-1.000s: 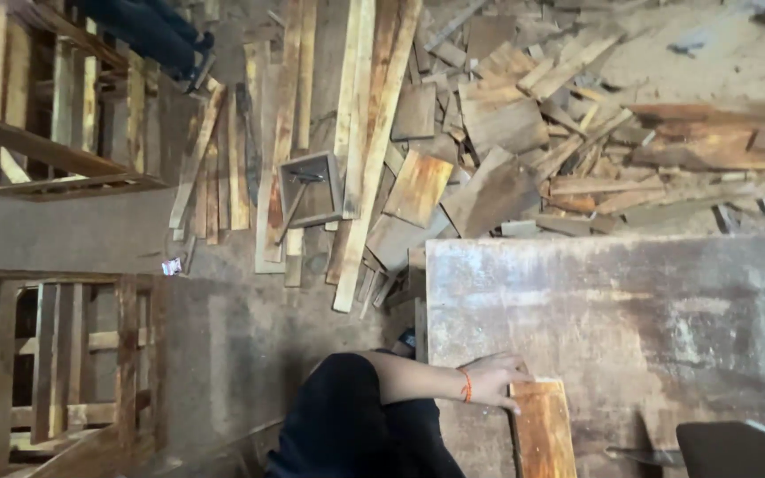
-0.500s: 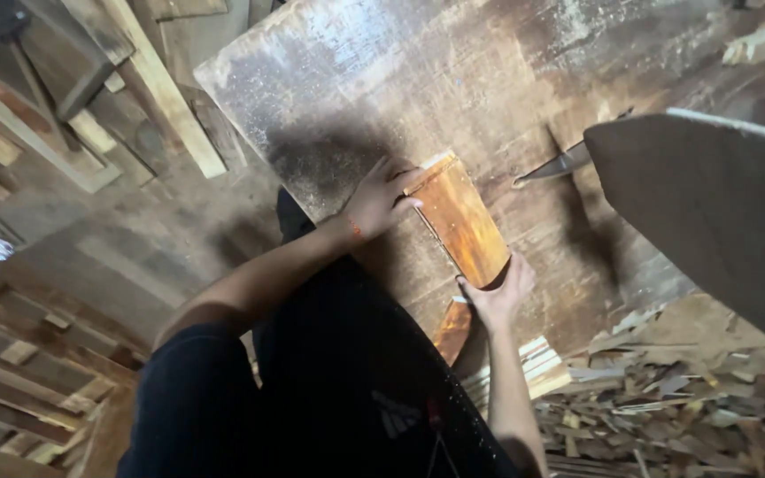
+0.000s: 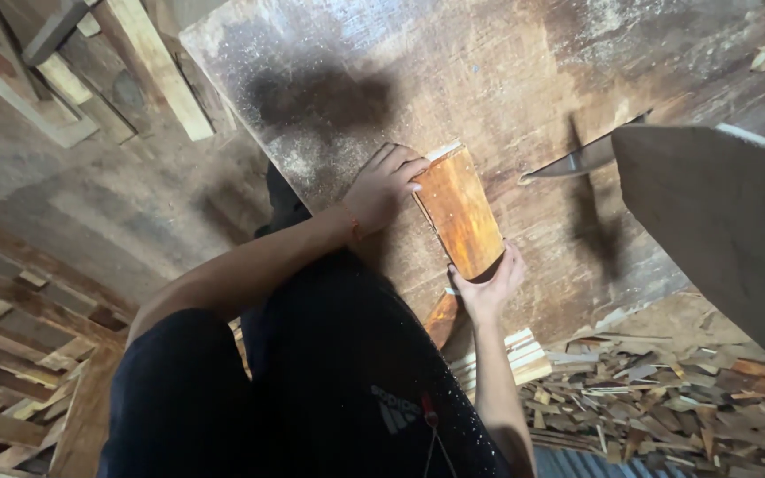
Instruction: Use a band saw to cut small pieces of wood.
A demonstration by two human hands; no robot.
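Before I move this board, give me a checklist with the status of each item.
1. Board lying flat on the table: ok.
2. Left hand touching the board's far corner: ok.
3. Right hand cupping the board's near end: ok; firmness of hold, cannot tell.
4. Both hands apart from the metal blade: ok.
5. Blade at rest: cannot tell.
6. Table free of sawdust: not ok, dust lies near the left hand.

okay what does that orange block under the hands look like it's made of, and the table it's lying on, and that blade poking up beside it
The orange block looks like sawn wood: grain streaks and a paler cut end, with a slight sheen. The table seems to be a worn wooden board, grey-brown, scuffed and dusted with sawdust, though it could be a coated sheet. The blade appears to be dull grey metal, thin and pointed.
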